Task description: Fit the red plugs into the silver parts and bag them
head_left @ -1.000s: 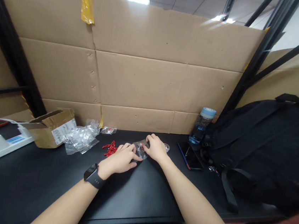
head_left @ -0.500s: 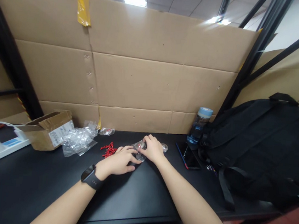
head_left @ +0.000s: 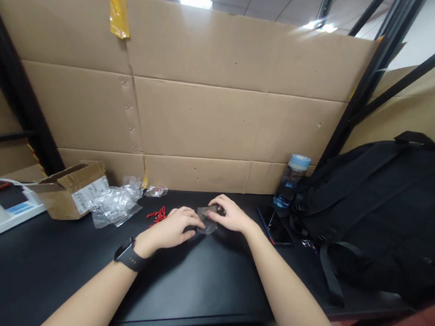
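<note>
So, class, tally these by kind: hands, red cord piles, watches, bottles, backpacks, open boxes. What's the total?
Left hand and right hand: 2
Red cord pile: 1
Watch: 1
Bottle: 1
Backpack: 1
Open box: 1
Total: 7

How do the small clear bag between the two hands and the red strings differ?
Color: the clear bag is see-through, with a touch of red showing at it; the red strings are bright red throughout.
Shape: the bag is thin film, while the strings are narrow strands lying in a tangle.
Place: the bag is between the left hand and right hand; the strings lie left of both.
Shared: both are close to the left hand.
</note>
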`<state>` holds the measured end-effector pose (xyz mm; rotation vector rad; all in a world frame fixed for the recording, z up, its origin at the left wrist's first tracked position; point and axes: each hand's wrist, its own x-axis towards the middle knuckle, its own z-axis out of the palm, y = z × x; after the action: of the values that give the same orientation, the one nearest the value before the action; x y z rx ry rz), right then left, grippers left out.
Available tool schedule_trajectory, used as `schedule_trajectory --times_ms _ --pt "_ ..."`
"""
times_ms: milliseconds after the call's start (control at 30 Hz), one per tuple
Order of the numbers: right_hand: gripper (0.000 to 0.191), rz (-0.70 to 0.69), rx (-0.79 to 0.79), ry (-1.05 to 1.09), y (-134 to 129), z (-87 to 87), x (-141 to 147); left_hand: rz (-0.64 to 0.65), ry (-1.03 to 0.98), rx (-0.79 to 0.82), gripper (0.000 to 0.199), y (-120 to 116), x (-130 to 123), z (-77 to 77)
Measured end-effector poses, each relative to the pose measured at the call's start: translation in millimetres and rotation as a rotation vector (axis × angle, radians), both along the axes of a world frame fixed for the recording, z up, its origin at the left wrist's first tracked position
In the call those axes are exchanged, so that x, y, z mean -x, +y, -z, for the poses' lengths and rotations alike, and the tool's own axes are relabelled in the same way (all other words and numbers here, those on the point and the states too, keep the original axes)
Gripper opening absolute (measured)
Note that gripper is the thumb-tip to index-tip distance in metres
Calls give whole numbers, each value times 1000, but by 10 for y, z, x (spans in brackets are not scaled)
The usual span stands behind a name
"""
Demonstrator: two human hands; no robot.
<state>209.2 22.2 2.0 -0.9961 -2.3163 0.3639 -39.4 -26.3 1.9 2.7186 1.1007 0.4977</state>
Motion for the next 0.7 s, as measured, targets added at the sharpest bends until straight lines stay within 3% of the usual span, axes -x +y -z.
schedule_trajectory --times_ms 167,300,433,700 --pt "27 64 -49 -13 40 -55 -174 -221 -113 -158 59 108 -99 119" --pt "29 45 3 -63 51 13 -175 -236 -69 -190 37 177 -137 192" --pt "18 11 34 -76 50 52 -121 -242 -97 -198 13 180 -147 201" --pt "5 11 45 -9 66 24 -180 -230 -278 -90 14 215 -132 219"
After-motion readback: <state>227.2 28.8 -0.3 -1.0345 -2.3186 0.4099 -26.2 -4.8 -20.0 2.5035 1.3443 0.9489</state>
